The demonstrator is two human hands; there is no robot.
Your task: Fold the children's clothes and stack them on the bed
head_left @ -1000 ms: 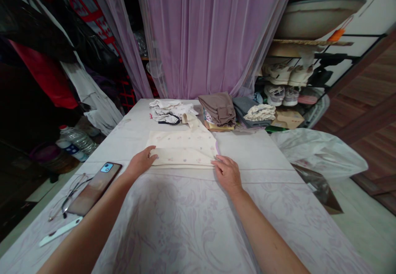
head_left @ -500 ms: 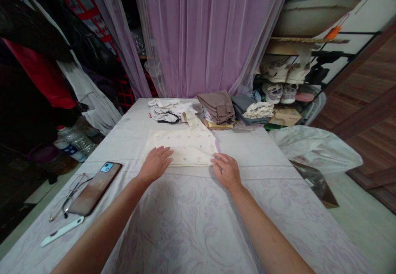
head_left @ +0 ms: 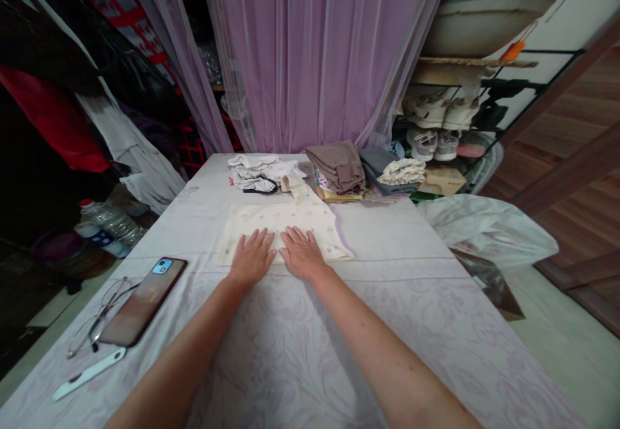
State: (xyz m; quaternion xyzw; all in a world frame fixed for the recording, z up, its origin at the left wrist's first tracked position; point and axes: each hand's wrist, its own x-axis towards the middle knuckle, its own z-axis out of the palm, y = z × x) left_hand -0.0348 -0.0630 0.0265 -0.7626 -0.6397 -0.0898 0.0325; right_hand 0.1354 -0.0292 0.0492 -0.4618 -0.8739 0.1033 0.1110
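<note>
A cream garment (head_left: 271,218) with small printed spots and a purple edge lies flattened on the white patterned cloth (head_left: 290,345) that covers the table. My left hand (head_left: 252,258) rests palm down on its near edge, fingers spread. Just to the right, my right hand (head_left: 303,252) also presses flat on the garment with its fingers apart. A narrow part of the garment points away from me, toward a loose heap of white clothes (head_left: 264,172). Neither hand grips anything.
Folded clothes with a brown piece (head_left: 339,164) on top sit at the back, beside a grey folded pile (head_left: 382,167). On the left lie a phone (head_left: 145,303), glasses (head_left: 99,319) and a pale green flat tool (head_left: 90,374). A plastic bag (head_left: 489,229) bulges beyond the right edge.
My right hand has moved left from the garment's right corner to beside my left hand, where it now lies flat. My left hand has shifted slightly right on the garment.
</note>
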